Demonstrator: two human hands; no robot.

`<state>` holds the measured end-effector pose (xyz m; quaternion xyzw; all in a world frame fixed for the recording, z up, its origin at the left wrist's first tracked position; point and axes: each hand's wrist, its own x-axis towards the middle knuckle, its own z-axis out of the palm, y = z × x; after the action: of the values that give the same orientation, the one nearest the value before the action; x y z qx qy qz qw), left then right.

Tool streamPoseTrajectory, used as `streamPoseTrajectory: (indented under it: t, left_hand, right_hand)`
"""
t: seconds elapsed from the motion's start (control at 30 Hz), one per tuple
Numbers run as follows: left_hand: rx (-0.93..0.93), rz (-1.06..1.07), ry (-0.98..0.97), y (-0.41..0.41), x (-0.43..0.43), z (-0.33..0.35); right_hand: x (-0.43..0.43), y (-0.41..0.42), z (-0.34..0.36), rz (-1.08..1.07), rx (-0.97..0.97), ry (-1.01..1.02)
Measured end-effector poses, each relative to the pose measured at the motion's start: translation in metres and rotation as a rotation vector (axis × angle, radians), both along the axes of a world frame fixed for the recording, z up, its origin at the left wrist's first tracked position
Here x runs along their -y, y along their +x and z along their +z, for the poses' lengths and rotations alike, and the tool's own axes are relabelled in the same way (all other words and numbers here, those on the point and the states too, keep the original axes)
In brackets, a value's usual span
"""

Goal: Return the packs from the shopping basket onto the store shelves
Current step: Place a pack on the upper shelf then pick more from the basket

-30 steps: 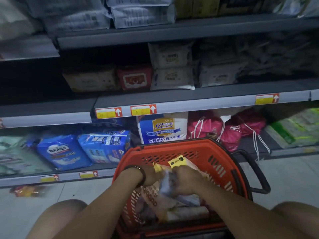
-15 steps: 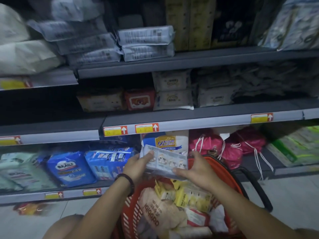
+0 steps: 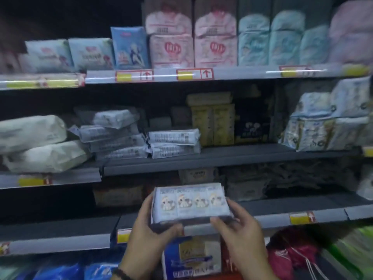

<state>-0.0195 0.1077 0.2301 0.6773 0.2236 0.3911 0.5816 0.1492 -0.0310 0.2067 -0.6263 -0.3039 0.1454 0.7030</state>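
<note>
- Store shelves [image 3: 222, 158] fill the far view, with rows of soft packs.
- Stacked grey packs [image 3: 173, 145] lie flat on the middle shelf, left of centre.
- The pack [image 3: 191, 203], four cartoon panels, is held near, in front of a lower shelf.
- Both hands grip it: left hand [image 3: 149, 229] at its left end, right hand [image 3: 240, 225] at its right — fingers curled round.

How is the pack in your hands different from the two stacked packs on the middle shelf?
The held pack shows four cartoon pictures; the stacked packs show only small print. The held pack is gripped by the left hand and right hand; the stacked packs lie flat on the shelf. Both are pale, flat and wrapped.
</note>
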Motion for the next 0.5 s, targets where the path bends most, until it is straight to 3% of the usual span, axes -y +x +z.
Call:
streamPoseTrajectory:
  t: [0.1, 0.23, 0.4, 0.5]
  left_hand:
    - [0.022, 0.064, 0.225, 0.003, -0.029, 0.056]
    - [-0.067, 0.335, 0.590, 0.016, -0.068, 0.129]
    - [0.053, 0.539, 0.701, 0.052, -0.108, 0.173]
    - [-0.096, 0.580, 0.811, 0.070, -0.131, 0.169]
  right_hand:
    - [-0.020, 0.009, 0.074, -0.044, 0.132, 0.089]
    - [-0.063, 0.028, 0.164, -0.131, 0.306, 0.125]
    - [-0.132, 0.045, 0.228, -0.228, 0.367, 0.101]
    - [-0.167, 0.054, 0.228, -0.228, 0.464, -0.055]
